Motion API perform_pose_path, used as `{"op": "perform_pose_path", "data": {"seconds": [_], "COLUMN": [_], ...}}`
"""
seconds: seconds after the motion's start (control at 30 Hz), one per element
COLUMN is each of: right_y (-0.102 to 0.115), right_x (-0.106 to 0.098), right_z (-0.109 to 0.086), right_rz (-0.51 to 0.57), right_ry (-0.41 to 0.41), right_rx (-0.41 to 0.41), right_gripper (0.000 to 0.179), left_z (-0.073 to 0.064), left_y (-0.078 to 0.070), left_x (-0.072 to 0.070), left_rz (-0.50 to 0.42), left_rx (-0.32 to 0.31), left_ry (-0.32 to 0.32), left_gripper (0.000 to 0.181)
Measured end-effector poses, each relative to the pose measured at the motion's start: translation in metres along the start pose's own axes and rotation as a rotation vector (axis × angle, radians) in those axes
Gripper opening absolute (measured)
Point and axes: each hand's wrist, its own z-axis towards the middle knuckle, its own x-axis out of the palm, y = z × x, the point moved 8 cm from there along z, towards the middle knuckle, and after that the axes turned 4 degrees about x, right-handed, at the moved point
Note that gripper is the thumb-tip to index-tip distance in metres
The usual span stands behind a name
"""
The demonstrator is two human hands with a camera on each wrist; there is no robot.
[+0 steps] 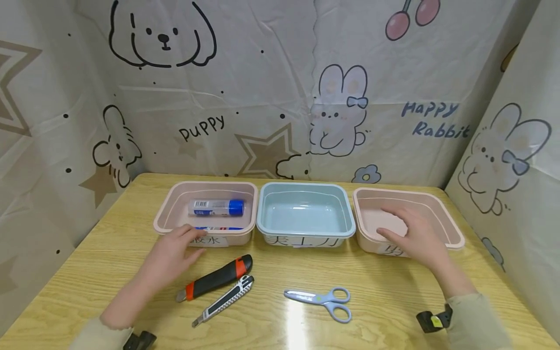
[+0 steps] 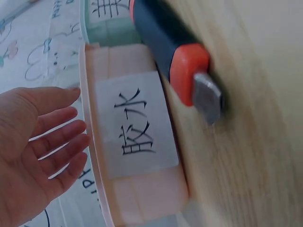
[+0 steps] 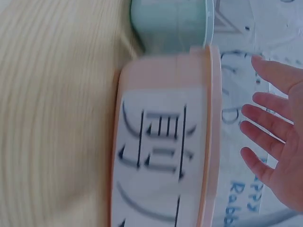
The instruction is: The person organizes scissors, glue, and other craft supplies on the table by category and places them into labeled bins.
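My left hand [image 1: 172,253] is at the front rim of the left pink bin [image 1: 238,238], fingers loosely spread and gripping nothing. Inside that bin lies a clear glue tube with a blue cap [image 1: 214,207]; a second blue-and-red item [image 1: 227,228] is mostly hidden behind the front rim. Over the right pink bin [image 1: 369,243] is my right hand [image 1: 417,236], thumb and fingers apart with nothing between them. A black-and-orange utility knife [image 1: 216,278], blade tip out, lies just in front of the left bin. Beside it is a slimmer grey-and-black utility knife [image 1: 225,300].
Between the pink bins stands a light-blue bin [image 1: 306,235]. Blue-handled scissors [image 1: 337,304] lie on the wooden table [image 1: 262,330] in front of it. White labels with black characters mark the bin fronts. A printed cloth [image 1: 262,87] hangs behind and at both sides.
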Motion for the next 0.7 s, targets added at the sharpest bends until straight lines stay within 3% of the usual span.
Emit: {"op": "perform_pose_path", "data": {"seconds": [0.1,0.23,0.4,0.57,0.7], "right_y": [-0.015,-0.032,-0.052,-0.069,-0.082], "right_x": [-0.007,-0.014,-0.021,-0.023,-0.021], "right_z": [-0.007,-0.014,-0.023,-0.030,-0.035], "right_rz": [0.008,-0.018,-0.039,-0.033,-0.032], "right_ry": [-0.007,-0.002,0.009,0.038,0.056], "right_rx": [0.035,0.090,0.180,0.232,0.266], "right_gripper": [0.056,0.068,0.080,0.093,0.103], "left_z": [-0.002,-0.009,-0.018,-0.020,-0.020], "left_y": [-0.008,-0.015,-0.017,-0.016,-0.018], "left_x": [0.009,0.025,0.044,0.058,0.064], "left_rz": [0.000,0.011,0.015,-0.014,-0.046], "left_rx": [0.026,0.052,0.046,-0.008,-0.033], "left_ry": [0.066,0.204,0.355,0.441,0.467], "left_gripper": [0.034,0.040,0.051,0.055,0.048]}}
